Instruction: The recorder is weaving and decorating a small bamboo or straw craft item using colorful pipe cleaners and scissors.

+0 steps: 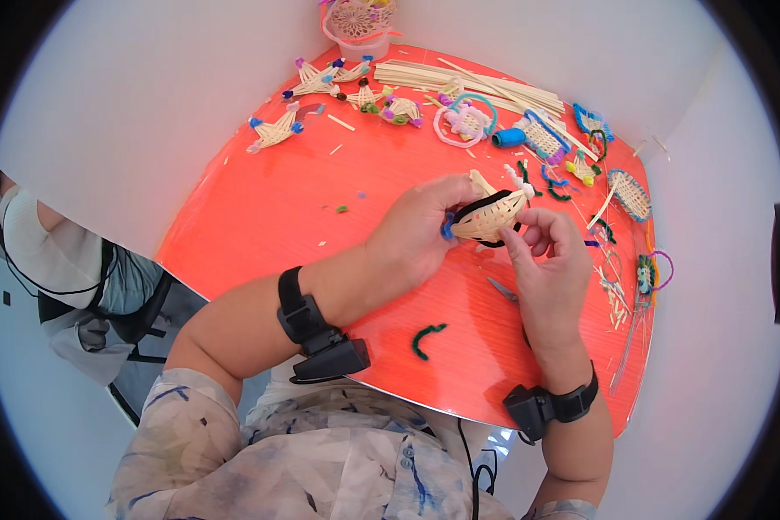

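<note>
Head view: pale woven-strip ornament [484, 223], clamped in grip of left hand [410, 232] and right hand [552, 260] above red counter [260, 212]. Seemingly well along: woven, trimmed with black chenille stem [484, 204]; perhaps only fastening left. Beyond, loose strips [459, 80].

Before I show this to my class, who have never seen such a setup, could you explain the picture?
There is no robot: a person works bare-handed, filmed by a fisheye camera on their head looking down, so straight edges bend. Their left hand and right hand hold a small pale woven piece with black, blue and white fuzzy trim. Black strapped devices sit on both forearms. On the glossy red table lie long, flat, pale strips, more woven pieces with colourful trim and a curved, dark green fuzzy stem.
</note>
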`<state>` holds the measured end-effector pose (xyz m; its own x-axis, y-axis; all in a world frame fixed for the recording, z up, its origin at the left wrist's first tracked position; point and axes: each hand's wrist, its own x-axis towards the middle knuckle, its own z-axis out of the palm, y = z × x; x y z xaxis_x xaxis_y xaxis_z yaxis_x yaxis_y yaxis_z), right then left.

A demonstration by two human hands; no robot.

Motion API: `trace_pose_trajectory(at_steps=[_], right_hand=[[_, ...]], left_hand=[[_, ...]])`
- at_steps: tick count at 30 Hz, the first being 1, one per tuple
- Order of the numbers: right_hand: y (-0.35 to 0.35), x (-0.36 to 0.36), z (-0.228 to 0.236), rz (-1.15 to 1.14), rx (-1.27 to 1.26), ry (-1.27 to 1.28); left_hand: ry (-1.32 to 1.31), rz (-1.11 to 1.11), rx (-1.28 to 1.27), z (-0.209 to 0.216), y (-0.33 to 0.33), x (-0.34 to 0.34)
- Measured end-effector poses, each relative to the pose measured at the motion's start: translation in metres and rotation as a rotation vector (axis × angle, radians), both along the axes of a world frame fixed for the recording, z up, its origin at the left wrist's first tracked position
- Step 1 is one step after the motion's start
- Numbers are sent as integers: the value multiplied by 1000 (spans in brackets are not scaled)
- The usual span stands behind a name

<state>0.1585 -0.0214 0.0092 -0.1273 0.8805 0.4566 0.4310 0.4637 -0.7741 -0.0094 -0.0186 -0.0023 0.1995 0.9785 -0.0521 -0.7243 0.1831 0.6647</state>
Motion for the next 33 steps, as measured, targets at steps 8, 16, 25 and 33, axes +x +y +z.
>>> trace_pose_trajectory(at_steps=[8,16,25,33], right_hand=[[-2,-1,-2,-15,-45,29],[2,-1,-8,3,-29,49],[1,8,6,66,27,138],[-3,9,12,205,323,6]], left_hand=[[52,12,15,-6,0,2],[82,83,21,0,0,2],[731,218,348,23,-6,-7],[1227,420,864,24,-8,-3]])
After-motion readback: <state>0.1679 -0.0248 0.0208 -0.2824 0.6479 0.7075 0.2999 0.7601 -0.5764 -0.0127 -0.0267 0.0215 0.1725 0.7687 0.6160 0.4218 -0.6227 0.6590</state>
